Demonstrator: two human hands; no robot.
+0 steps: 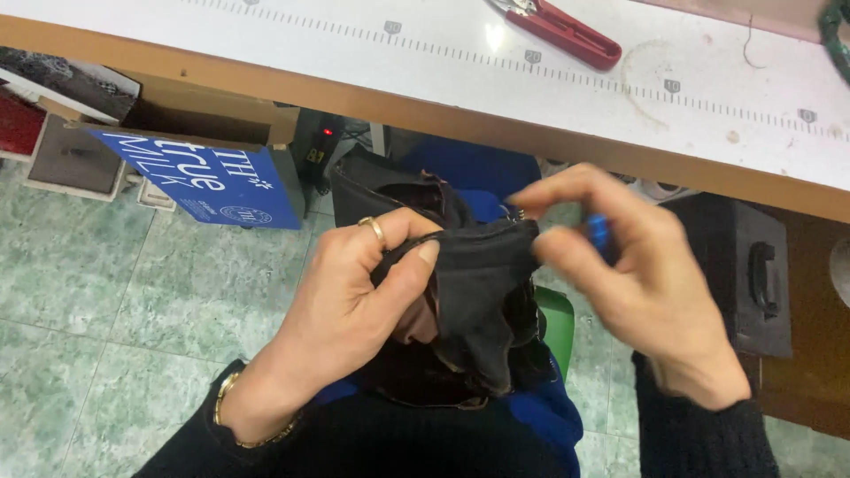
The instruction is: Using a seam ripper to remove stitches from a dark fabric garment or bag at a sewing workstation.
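Black fabric [478, 292], a dark garment piece, sits bunched in the lap, below the tabletop [425, 53] edge, held up between both hands. Left hand [345, 310] has its grip closed on the fabric's upper hem: thumb pressed over the edge, fingers curled behind, gold ring [375, 228] on one finger, gold bracelet [232, 409] at the wrist. Right hand [637, 274] pinches the same hem at its right end, forefinger and thumb narrow together on the cloth; the hand is motion-blurred. A small blue object [600, 234] shows just behind the right fingers; cannot tell what it is or whether the hand holds it. Fabric hangs down between the hands in folds, a brownish lining showing near the left palm. Both wrists wear black sleeves. Under the fabric, blue cloth [540, 416] over the lap, and a green seat edge [558, 323] just right of it.

Further out: white tabletop with a printed ruler strip [673, 86] along it and a wooden front edge, red-handled scissors [567, 34] lying on it up top. Below left, an open cardboard box [204, 150] with a blue flap on the green tiled floor [88, 301]. At right, a black case with a handle [753, 274] under the tabletop.
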